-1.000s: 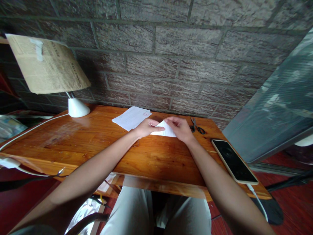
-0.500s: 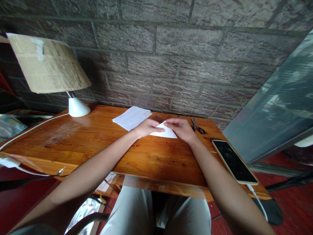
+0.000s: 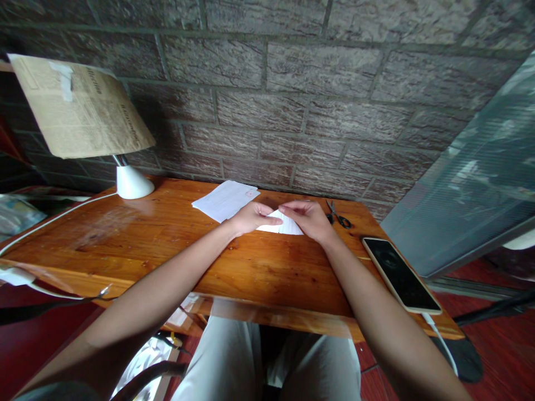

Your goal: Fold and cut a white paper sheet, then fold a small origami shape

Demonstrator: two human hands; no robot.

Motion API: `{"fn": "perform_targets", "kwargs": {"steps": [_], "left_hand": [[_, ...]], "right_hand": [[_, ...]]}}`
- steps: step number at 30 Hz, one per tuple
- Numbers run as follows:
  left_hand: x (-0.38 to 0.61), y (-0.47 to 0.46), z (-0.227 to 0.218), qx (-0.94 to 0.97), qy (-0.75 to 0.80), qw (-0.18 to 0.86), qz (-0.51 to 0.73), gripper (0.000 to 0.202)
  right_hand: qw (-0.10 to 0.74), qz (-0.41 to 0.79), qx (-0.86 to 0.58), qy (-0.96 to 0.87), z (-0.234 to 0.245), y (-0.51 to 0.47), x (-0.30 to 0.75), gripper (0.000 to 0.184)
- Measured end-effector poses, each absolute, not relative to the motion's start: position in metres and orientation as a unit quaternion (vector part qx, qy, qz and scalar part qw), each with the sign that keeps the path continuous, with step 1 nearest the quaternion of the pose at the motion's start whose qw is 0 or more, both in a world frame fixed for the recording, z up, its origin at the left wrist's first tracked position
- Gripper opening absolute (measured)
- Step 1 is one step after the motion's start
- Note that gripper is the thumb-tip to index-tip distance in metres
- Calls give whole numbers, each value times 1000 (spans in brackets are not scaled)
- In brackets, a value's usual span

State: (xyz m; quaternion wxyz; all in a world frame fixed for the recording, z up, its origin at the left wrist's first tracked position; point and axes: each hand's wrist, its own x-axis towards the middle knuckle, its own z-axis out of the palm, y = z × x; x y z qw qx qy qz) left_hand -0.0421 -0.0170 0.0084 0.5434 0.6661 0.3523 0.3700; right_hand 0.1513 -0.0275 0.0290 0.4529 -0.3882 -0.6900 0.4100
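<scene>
Between both hands is a small folded piece of white paper, roughly triangular, with fold lines showing. My left hand grips its left side, thumb lying across the front. At the paper's top corner, the thumb and fingers of my right hand pinch the edge. The paper is just above the wooden desk; I cannot tell whether its lower edge touches. A stack of white sheets with a red mark lies behind my left hand. Black scissors lie to the right of my right hand.
A lamp with a newsprint shade stands at the back left, its white cord running across the desk. A phone with a charging cable lies near the right edge. A brick wall rises behind the desk.
My right fingertips have shifted very slightly left along the paper's top corner. The left hand keeps its grip, and everything else looks the same.
</scene>
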Motion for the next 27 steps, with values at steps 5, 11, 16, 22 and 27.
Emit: {"fn": "perform_targets", "kwargs": {"steps": [5, 11, 16, 22, 27], "left_hand": [[-42, -13, 3, 675, 351, 534, 369, 37], [-40, -15, 4, 664, 338, 550, 378, 36], [-38, -17, 8, 646, 337, 572, 378, 39], [-39, -18, 9, 646, 328, 578, 374, 37], [-38, -20, 7, 648, 330, 589, 353, 38]], "right_hand": [[451, 396, -391, -698, 27, -27, 150, 34], [453, 373, -404, -702, 28, -29, 147, 35], [465, 375, -413, -688, 27, -30, 145, 40], [493, 377, -418, -664, 22, -26, 143, 40], [494, 436, -418, -626, 23, -22, 150, 39]]}}
